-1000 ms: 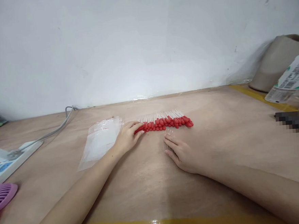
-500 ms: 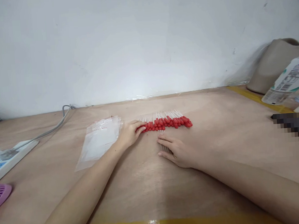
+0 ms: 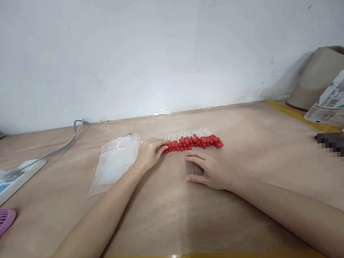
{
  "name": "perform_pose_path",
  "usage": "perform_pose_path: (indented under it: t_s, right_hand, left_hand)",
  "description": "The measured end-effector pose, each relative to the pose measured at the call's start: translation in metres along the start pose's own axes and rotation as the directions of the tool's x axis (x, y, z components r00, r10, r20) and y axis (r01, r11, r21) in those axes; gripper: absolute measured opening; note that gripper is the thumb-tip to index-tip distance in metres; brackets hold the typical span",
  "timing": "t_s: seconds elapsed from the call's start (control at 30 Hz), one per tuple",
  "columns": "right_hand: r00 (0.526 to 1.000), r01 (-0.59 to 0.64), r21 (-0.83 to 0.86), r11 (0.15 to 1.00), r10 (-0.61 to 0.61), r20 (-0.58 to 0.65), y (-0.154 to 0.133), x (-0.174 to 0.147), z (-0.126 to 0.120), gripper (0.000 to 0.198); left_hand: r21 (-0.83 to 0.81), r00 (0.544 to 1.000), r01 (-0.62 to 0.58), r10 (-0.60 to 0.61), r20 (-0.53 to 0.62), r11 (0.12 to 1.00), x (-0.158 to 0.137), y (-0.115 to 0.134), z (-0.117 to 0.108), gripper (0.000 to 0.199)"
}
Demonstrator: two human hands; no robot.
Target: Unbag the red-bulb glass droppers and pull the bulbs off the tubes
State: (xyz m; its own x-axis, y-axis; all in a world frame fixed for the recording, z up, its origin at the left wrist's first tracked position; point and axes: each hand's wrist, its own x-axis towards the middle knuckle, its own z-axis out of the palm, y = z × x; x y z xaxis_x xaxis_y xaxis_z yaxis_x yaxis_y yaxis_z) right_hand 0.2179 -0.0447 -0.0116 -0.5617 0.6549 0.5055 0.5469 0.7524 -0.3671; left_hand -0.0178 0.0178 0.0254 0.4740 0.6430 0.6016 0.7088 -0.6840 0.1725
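Note:
A row of thin white sticks with red heads [image 3: 190,142] lies on the table, heads toward me and pale shafts pointing to the wall. My left hand [image 3: 150,152] is closed at the row's left end, its thumb and fingertips around red heads there. How many it grips is hidden. Just below the row, my right hand [image 3: 208,169] rests with thumb and fingers apart, curved around a small group of thin greyish sticks [image 3: 189,167]. These lie between its fingertips and thumb, partly covered by the hand.
Clear zip bags [image 3: 115,158] lie beside my left wrist. A white power strip [image 3: 28,174] with a grey cable and a pink slotted object [image 3: 1,223] are at the left. At the right are a beige container [image 3: 315,75], a labelled plastic package [image 3: 337,94] and a blurred dark object [image 3: 339,146].
My right hand has shifted slightly right, showing more of the thin greyish sticks. My left hand stays at the row's left end. The whole view has shifted a little.

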Motion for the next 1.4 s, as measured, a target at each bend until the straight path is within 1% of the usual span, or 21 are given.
perform_pose_path:
  t_s: [0.13,0.2,0.3,0.37,0.4,0.47,0.53,0.57,0.63,0.67,0.77,0.83,0.93,1.07,1.1,1.2,1.27,1.4]
  right_hand:
    - [0.997,0.015,0.010,1.000,-0.015,-0.073,0.003,-0.003,-0.003,0.045]
    - [0.995,0.009,0.017,1.000,-0.007,-0.098,0.002,-0.003,-0.005,0.043]
    - [0.991,-0.017,0.026,1.000,0.020,-0.131,0.001,-0.001,-0.006,0.042]
    - [0.984,-0.031,0.019,0.999,0.034,-0.176,0.000,0.000,-0.007,0.043]
    - [0.978,-0.037,0.007,0.999,0.037,-0.207,0.000,0.001,-0.007,0.045]
    - [0.961,-0.048,-0.039,0.998,0.035,-0.275,0.001,0.002,-0.006,0.052]
    - [0.942,-0.041,-0.111,0.993,0.001,-0.335,0.002,0.002,-0.007,0.059]
    - [0.939,-0.029,-0.149,0.988,-0.025,-0.344,0.002,0.002,-0.008,0.062]
    - [0.945,0.024,-0.214,0.976,-0.092,-0.314,0.004,0.002,-0.009,0.061]
    - [0.951,0.058,-0.236,0.970,-0.126,-0.282,0.005,0.002,-0.009,0.057]
    - [0.963,0.142,-0.263,0.954,-0.195,-0.188,0.007,0.001,-0.009,0.034]
    - [0.964,0.156,-0.260,0.953,-0.204,-0.168,0.008,0.002,-0.008,0.022]
    - [0.968,0.157,-0.240,0.958,-0.198,-0.157,0.007,0.003,-0.007,0.018]
    - [0.966,0.199,-0.214,0.956,-0.228,-0.124,0.006,0.004,-0.007,0.019]
    - [0.964,0.211,-0.209,0.955,-0.239,-0.118,0.006,0.004,-0.007,0.020]
    - [0.962,0.227,-0.202,0.953,-0.252,-0.107,0.005,0.004,-0.007,0.020]
    - [0.963,0.228,-0.198,0.954,-0.250,-0.100,0.004,0.004,-0.006,0.020]
    - [0.961,0.244,-0.166,0.955,-0.261,-0.087,0.003,0.004,-0.004,0.025]
  left_hand:
    - [-0.020,0.992,0.020,-0.022,-0.128,1.000,-0.002,0.005,-0.006,0.017]
    - [-0.001,0.984,0.013,-0.013,-0.175,1.000,-0.005,0.009,-0.013,0.018]
    - [0.041,0.968,-0.018,0.028,-0.251,0.999,-0.015,0.016,-0.022,0.017]
    - [0.020,0.957,-0.026,0.031,-0.290,0.999,-0.024,0.022,-0.026,0.016]
    - [-0.014,0.954,-0.017,0.012,-0.300,1.000,-0.029,0.025,-0.026,0.016]
    - [-0.123,0.961,0.025,-0.057,-0.271,0.992,-0.038,0.031,-0.022,0.016]
    - [-0.249,0.977,0.073,-0.120,-0.178,0.966,-0.045,0.036,-0.016,0.015]
    - [-0.305,0.984,0.088,-0.130,-0.122,0.948,-0.048,0.039,-0.013,0.015]
    - [-0.391,0.993,0.093,-0.114,-0.031,0.916,-0.051,0.043,-0.008,0.015]
    - [-0.419,0.995,0.087,-0.099,-0.006,0.904,-0.051,0.045,-0.006,0.015]
    - [-0.465,0.997,0.075,-0.080,0.009,0.882,-0.050,0.050,-0.005,0.014]
    - [-0.472,0.997,0.074,-0.082,0.003,0.878,-0.050,0.053,-0.006,0.014]
    - [-0.432,0.998,0.061,-0.055,0.026,0.900,-0.049,0.057,-0.009,0.016]
    - [-0.318,0.998,-0.013,0.033,0.059,0.948,-0.048,0.062,-0.005,0.042]
    - [-0.300,0.996,-0.040,0.060,0.059,0.953,-0.048,0.062,-0.002,0.042]
    - [-0.268,0.989,-0.118,0.137,0.053,0.956,-0.047,0.061,0.007,0.026]
    - [-0.248,0.987,-0.135,0.152,0.048,0.959,-0.047,0.061,0.011,0.017]
    - [-0.225,0.985,-0.147,0.163,0.051,0.963,-0.048,0.061,0.012,0.015]
